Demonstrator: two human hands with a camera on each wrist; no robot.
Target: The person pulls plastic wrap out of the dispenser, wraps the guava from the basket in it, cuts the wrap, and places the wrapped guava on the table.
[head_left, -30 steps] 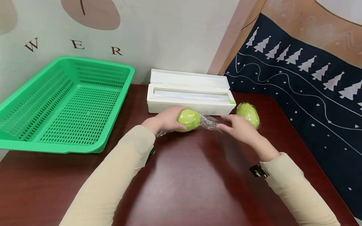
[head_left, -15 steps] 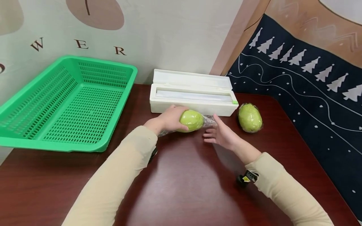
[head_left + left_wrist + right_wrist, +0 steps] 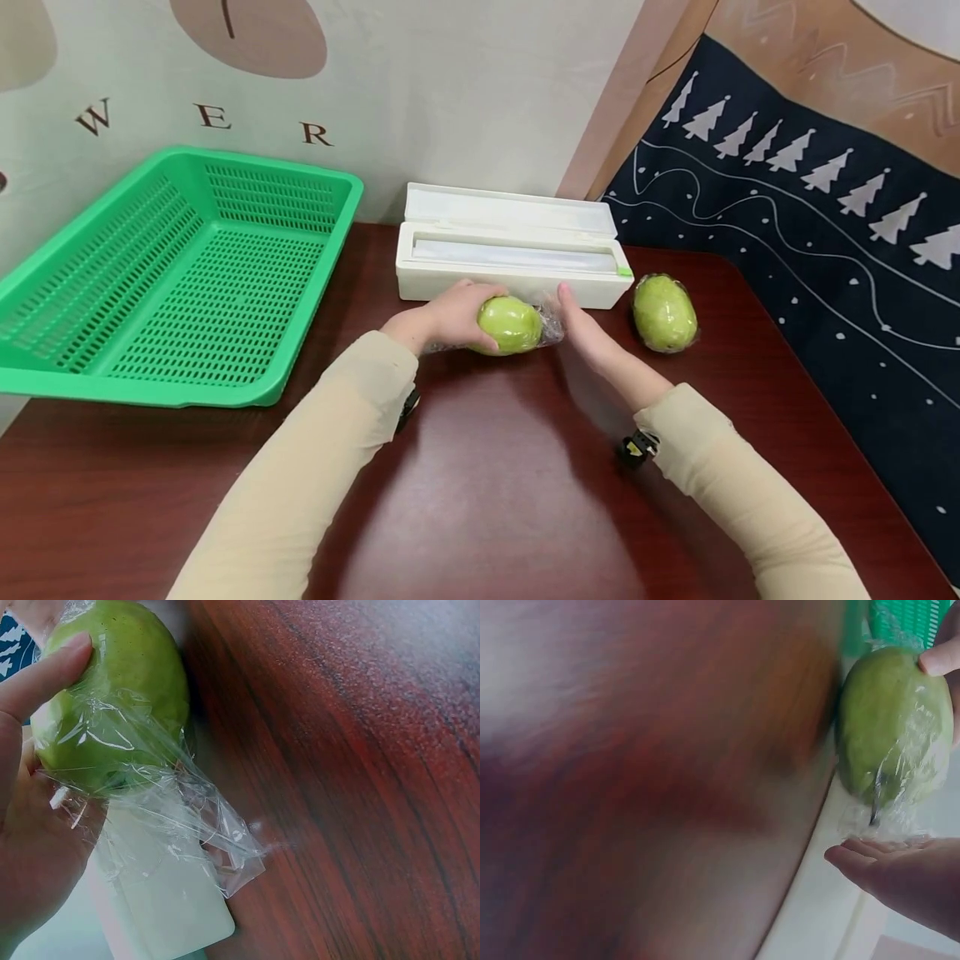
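My left hand [image 3: 453, 315] grips an oval green fruit [image 3: 512, 325] in clear cling film, thumb on the near side. Loose film [image 3: 225, 847] sticks out at the end by the left palm, crumpled and pointed. My right hand [image 3: 588, 333] stands upright at the fruit's other end, fingers straight, palm against the bunched film [image 3: 551, 323]. From the right wrist view, a dark stem [image 3: 877, 796] shows through the wrap, with the extended fingers [image 3: 855, 859] right at the film below it. The left hand's other fingers are mostly hidden behind the fruit.
Behind the hands, a white cling film dispenser [image 3: 480, 286] stands with its lid [image 3: 510, 210] up and a roll [image 3: 517, 255] inside. Another film-wrapped green fruit [image 3: 664, 313] lies to the right. A green plastic basket [image 3: 258, 392] occupies the table's left side, near the wall.
The right hand has let go of the twisted film end, turned upright and moved left against it, folding the film toward the fruit. The left hand keeps its grip, nearly still.
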